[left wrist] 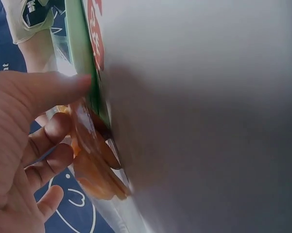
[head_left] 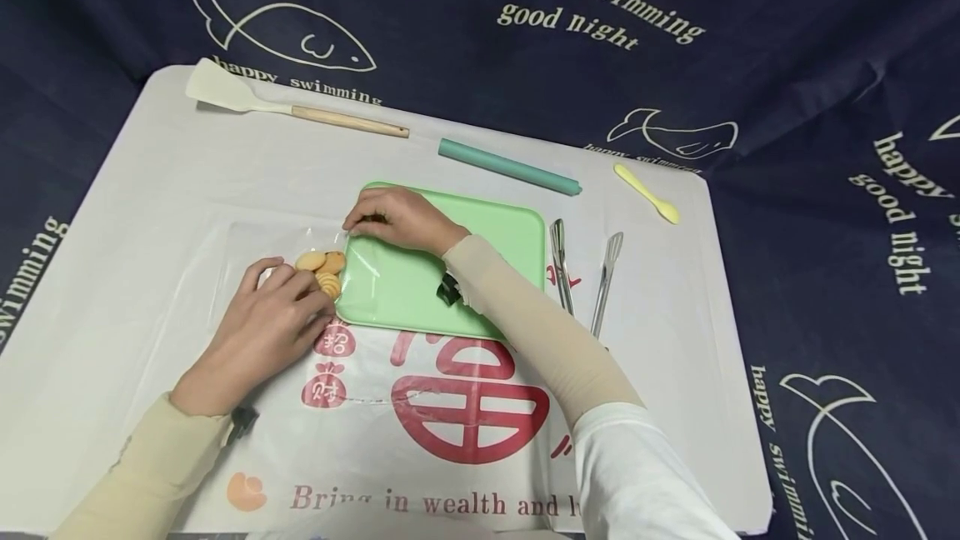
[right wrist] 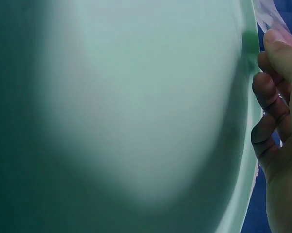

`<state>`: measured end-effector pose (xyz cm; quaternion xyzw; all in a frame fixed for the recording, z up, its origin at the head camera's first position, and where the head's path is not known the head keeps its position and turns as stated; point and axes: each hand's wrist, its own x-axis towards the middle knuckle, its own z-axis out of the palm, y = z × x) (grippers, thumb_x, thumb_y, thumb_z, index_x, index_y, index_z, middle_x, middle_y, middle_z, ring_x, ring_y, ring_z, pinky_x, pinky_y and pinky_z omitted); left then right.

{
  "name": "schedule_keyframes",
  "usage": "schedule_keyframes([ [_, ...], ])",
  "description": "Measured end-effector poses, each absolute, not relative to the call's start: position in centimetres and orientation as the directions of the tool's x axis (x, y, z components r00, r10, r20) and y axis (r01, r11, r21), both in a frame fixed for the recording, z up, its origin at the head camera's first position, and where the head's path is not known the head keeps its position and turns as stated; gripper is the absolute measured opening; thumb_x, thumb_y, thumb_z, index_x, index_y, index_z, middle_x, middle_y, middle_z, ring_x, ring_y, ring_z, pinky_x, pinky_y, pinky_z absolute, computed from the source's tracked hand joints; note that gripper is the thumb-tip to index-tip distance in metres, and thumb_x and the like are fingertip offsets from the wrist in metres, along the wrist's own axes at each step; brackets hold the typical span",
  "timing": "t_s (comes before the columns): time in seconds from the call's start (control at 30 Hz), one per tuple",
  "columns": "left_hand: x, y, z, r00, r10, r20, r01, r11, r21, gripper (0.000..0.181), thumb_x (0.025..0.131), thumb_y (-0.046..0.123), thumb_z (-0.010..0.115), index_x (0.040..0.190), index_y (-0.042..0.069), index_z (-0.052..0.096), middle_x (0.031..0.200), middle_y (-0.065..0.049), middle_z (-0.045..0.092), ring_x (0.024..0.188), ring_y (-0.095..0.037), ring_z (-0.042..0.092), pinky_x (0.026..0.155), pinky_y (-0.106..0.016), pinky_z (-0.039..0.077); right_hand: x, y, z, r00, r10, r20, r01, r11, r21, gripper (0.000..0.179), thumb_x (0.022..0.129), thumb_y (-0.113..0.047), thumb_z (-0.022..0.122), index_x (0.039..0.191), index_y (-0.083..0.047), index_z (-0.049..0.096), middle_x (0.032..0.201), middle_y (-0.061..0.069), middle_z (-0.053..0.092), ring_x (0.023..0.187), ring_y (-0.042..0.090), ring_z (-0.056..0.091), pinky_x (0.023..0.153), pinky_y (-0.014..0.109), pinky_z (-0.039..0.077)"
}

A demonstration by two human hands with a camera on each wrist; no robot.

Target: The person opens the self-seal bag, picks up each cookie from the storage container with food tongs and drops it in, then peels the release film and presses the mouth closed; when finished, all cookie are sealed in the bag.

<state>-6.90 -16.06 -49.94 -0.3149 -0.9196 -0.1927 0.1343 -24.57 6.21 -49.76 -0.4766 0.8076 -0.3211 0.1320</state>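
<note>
A clear plastic bag (head_left: 306,242) with several round, yellow-brown cookies (head_left: 330,262) inside lies at the left edge of a light green tray (head_left: 480,223). My left hand (head_left: 273,315) holds the near side of the bag, its fingers bent beside the cookies. In the left wrist view, the thumb (left wrist: 75,87) reaches over the bag by the tray's rim. At the tray's far left corner, my right hand (head_left: 405,219) pinches the bag's upper edge between thumb and index finger. Clear film (right wrist: 271,14) shows at those fingertips in the right wrist view.
Along the back lie a white spatula with a wooden handle (head_left: 348,121), a teal rod (head_left: 510,167) and a small yellow spoon (head_left: 647,192). Metal tongs (head_left: 603,286) lie right of the tray, partly behind my right sleeve. Red-printed sheeting (head_left: 468,415) covers the table's front.
</note>
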Motion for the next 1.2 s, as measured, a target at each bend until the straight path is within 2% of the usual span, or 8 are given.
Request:
schedule_keyframes([
  [0.27,-6.9,-15.9,-49.8,-0.766,0.527,0.369,0.632,0.721,0.284,0.016,0.079,0.014,0.082,0.082,0.016,0.067,0.084,-0.002,0.055,0.087,-0.031,0.050,0.106,-0.059,0.028,-24.6,6.2,-50.0,-0.519,-0.851,0.084,-0.669,0.343,-0.660,0.013,0.099,-0.025,0.068,0.107,-0.020,0.077,0.101,-0.014,0.065,0.092,-0.001,0.056,0.085,0.018,0.044],
  [0.53,-7.1,-15.7,-49.7,-0.761,0.527,0.380,0.637,0.719,0.279,0.006,0.086,0.013,0.068,0.081,0.013,0.065,0.084,-0.004,0.056,0.088,-0.032,0.052,0.107,-0.060,0.029,-24.5,6.3,-49.9,-0.526,-0.848,0.068,-0.661,0.356,-0.660,0.013,0.100,-0.025,0.067,0.107,-0.021,0.076,0.102,-0.014,0.065,0.093,-0.002,0.056,0.086,0.018,0.044],
  [0.63,-7.1,-15.8,-49.3,-0.783,0.501,0.368,0.613,0.721,0.323,0.006,0.087,0.016,0.066,0.081,0.015,0.064,0.086,-0.001,0.057,0.089,-0.030,0.053,0.107,-0.057,0.029,-24.5,6.4,-49.8,-0.534,-0.843,0.065,-0.645,0.357,-0.676,0.013,0.100,-0.027,0.066,0.107,-0.021,0.076,0.102,-0.014,0.064,0.092,-0.001,0.056,0.086,0.018,0.044],
  [0.73,-7.1,-16.0,-48.2,-0.816,0.430,0.388,0.573,0.691,0.441,0.005,0.087,0.016,0.068,0.085,0.016,0.064,0.088,0.002,0.059,0.092,-0.026,0.055,0.106,-0.053,0.030,-24.2,7.2,-49.1,-0.559,-0.821,0.113,-0.596,0.304,-0.743,0.012,0.100,-0.022,0.067,0.105,-0.015,0.076,0.102,-0.011,0.065,0.088,0.005,0.055,0.082,0.023,0.046],
  [0.83,-7.4,-16.1,-46.3,-0.847,0.275,0.456,0.524,0.580,0.624,0.009,0.085,0.006,0.073,0.087,0.010,0.065,0.090,0.001,0.062,0.094,-0.021,0.055,0.103,-0.041,0.034,-23.6,9.2,-47.3,-0.619,-0.760,0.197,-0.539,0.229,-0.811,0.008,0.099,-0.015,0.069,0.102,-0.009,0.074,0.106,-0.006,0.067,0.089,0.011,0.055,0.075,0.028,0.046],
  [0.97,-8.6,-15.1,-42.2,-0.844,0.016,0.536,0.519,0.274,0.809,0.009,0.084,-0.011,0.070,0.086,-0.008,0.062,0.091,-0.007,0.062,0.094,-0.018,0.055,0.096,-0.029,0.040,-21.7,12.7,-42.5,-0.710,-0.632,0.312,-0.527,0.183,-0.830,0.002,0.096,-0.006,0.071,0.096,-0.007,0.073,0.109,0.000,0.066,0.098,0.015,0.058,0.071,0.033,0.044],
  [1.1,-10.0,-12.9,-39.0,-0.825,-0.103,0.555,0.562,-0.057,0.825,0.013,0.088,-0.013,0.066,0.086,-0.020,0.055,0.090,-0.014,0.063,0.092,-0.025,0.058,0.097,-0.034,0.043,-19.0,15.3,-37.4,-0.733,-0.500,0.460,-0.591,0.135,-0.795,0.007,0.093,0.004,0.070,0.090,-0.002,0.071,0.104,0.009,0.068,0.094,0.020,0.060,0.069,0.034,0.041],
  [1.2,-11.5,-11.3,-38.9,-0.838,-0.116,0.534,0.546,-0.203,0.813,0.011,0.090,-0.012,0.068,0.091,-0.019,0.059,0.092,-0.015,0.068,0.092,-0.027,0.062,0.098,-0.036,0.045,-17.9,16.9,-36.1,-0.743,-0.370,0.558,-0.623,0.075,-0.779,0.002,0.091,0.006,0.069,0.092,0.005,0.070,0.099,0.014,0.069,0.089,0.025,0.061,0.070,0.033,0.045],
])
